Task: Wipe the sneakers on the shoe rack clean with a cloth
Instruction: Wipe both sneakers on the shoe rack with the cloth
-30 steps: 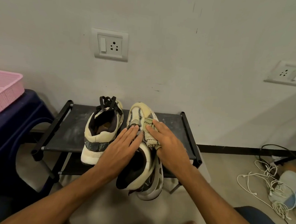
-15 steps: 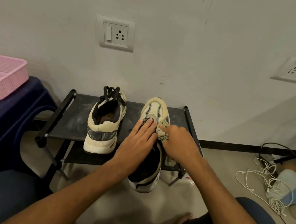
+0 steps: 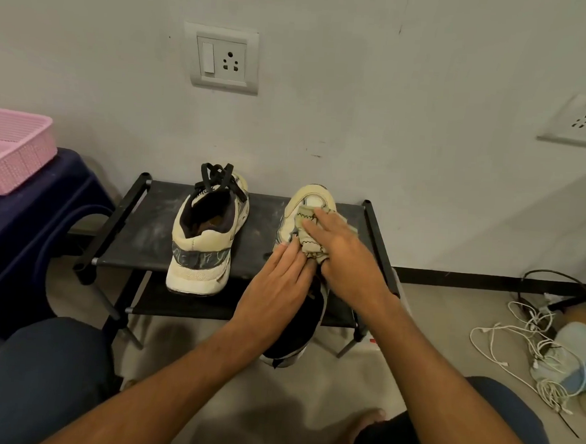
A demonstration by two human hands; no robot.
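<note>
Two cream sneakers sit on the top shelf of a black shoe rack (image 3: 146,233). The left sneaker (image 3: 205,237) stands with its heel toward me and black laces at its front. On the right sneaker (image 3: 312,195), whose heel juts over the rack's front edge, my right hand (image 3: 344,256) presses a crumpled beige cloth (image 3: 306,233) against the toe area with its fingers laid over the cloth. My left hand (image 3: 277,286) rests flat on the shoe's middle, fingers straight, touching the cloth's edge. The shoe's midsection is hidden under both hands.
A pink basket (image 3: 11,156) sits on a dark blue stool (image 3: 28,212) at the left. Tangled white cables (image 3: 530,349) and a pale shoe (image 3: 571,355) lie on the floor at the right. Wall sockets (image 3: 224,59) are above the rack. My knees frame the bottom.
The right sneaker has gone from tilted in my hands to lying farther back on the rack. My right hand with the cloth has slid forward onto the toe.
</note>
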